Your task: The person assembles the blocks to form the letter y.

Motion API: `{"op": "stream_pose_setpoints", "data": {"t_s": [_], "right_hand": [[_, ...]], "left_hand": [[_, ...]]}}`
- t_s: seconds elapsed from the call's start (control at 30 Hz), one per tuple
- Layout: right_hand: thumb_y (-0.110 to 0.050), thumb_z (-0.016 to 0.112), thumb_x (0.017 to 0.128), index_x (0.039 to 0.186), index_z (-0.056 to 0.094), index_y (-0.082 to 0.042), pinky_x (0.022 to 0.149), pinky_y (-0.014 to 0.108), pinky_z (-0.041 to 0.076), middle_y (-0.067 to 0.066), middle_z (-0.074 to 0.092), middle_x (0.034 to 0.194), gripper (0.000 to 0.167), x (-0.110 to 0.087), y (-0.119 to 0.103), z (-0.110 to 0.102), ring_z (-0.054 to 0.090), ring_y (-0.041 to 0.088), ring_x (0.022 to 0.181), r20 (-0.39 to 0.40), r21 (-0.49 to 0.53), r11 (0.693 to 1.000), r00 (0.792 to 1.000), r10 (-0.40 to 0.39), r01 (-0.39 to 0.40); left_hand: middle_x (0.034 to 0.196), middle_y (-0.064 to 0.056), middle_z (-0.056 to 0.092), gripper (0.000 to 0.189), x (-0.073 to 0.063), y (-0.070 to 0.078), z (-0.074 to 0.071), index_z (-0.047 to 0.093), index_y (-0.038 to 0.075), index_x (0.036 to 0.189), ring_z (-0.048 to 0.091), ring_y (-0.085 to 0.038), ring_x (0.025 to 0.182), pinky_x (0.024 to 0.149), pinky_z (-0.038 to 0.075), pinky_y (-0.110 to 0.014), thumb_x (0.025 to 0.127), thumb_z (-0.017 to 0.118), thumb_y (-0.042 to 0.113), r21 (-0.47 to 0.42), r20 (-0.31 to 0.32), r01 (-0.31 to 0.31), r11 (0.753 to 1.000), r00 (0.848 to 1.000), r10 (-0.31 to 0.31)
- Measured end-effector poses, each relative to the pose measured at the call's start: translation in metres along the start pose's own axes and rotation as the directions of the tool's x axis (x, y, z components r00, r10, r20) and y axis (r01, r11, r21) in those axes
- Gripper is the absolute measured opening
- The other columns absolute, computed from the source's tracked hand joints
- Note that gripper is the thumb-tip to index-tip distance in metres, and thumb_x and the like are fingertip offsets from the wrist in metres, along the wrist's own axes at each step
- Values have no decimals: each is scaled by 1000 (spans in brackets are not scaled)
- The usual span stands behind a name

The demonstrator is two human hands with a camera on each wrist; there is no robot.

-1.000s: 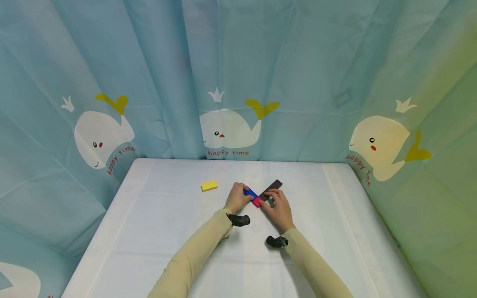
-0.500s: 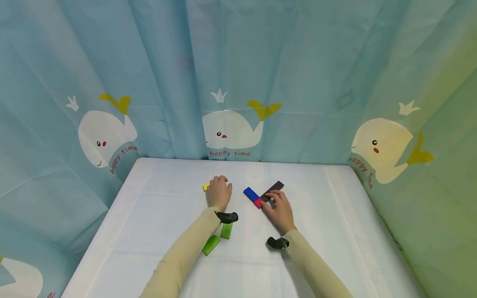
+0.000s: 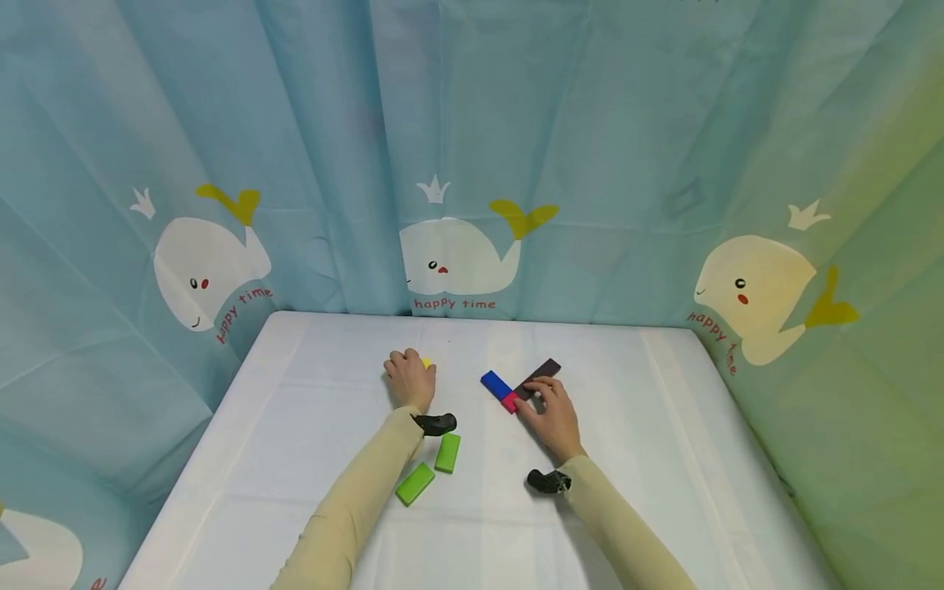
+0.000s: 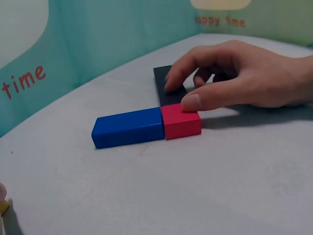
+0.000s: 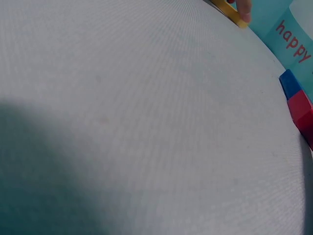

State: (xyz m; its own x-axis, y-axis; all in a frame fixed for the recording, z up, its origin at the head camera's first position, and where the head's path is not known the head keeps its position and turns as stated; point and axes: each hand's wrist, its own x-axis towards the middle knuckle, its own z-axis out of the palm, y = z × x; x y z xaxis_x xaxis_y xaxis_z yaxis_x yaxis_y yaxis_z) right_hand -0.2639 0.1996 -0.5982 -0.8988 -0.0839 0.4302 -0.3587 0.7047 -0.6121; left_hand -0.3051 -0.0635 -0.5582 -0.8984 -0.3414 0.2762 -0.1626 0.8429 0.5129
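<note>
My left hand is over a yellow block, mostly covered by the hand. In the right wrist view, fingertips hold the end of this yellow block. On the white table, a blue block and a short red block lie end to end. A long black block runs back from the red one at an angle. My right hand rests on them, with its thumb on top of the red block and a finger on the black block.
Two green blocks lie apart from each other near the left sleeve. A blue curtain with whale prints stands behind the table and along its sides. Each wrist wears a black camera mount.
My left hand has let go of the blue block and moved left onto the yellow block. The green blocks have come into view from under the left arm. My right hand stays put.
</note>
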Motion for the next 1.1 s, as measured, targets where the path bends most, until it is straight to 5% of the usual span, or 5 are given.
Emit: {"op": "stream_pose_setpoints", "data": {"t_s": [0.2,0.6,0.73,0.93,1.1], "right_hand": [[-28,78,84,109,69,-4,86,44,46,12,56,121,36,0,1,1,58,28,97,1,-3,1000,1000,6,-6],[-28,79,84,110,69,-4,84,44,45,12,55,121,37,0,1,1,57,27,96,0,-16,1000,1000,5,-5],[-25,80,82,108,69,-3,82,44,46,14,57,120,36,0,1,0,58,27,94,-30,-14,999,999,-29,28],[-21,81,81,107,70,-2,81,44,46,15,57,118,34,0,0,-1,59,28,93,-47,2,999,998,-42,43],[-22,81,82,109,69,-3,80,45,46,15,57,119,35,-1,2,1,59,28,92,-41,-2,999,998,-50,49]], "left_hand": [[113,-26,50,37,1,-1,3,62,-7,109,46,-41,105,91,40,-48,86,76,16,-141,45,-33,989,998,40],[126,-25,47,34,5,-7,7,64,-12,111,49,-40,116,98,44,-45,81,76,0,-426,102,-41,904,990,93],[124,-25,48,30,3,-7,5,67,-9,107,47,-40,115,99,41,-45,83,77,5,-419,129,-10,908,989,70],[122,-20,54,30,0,-2,3,67,1,110,48,-39,111,97,37,-48,87,76,18,-255,164,2,967,986,41],[122,-20,53,27,3,5,9,66,0,111,53,-38,109,94,44,-44,88,73,12,-311,188,42,949,982,18]]}}
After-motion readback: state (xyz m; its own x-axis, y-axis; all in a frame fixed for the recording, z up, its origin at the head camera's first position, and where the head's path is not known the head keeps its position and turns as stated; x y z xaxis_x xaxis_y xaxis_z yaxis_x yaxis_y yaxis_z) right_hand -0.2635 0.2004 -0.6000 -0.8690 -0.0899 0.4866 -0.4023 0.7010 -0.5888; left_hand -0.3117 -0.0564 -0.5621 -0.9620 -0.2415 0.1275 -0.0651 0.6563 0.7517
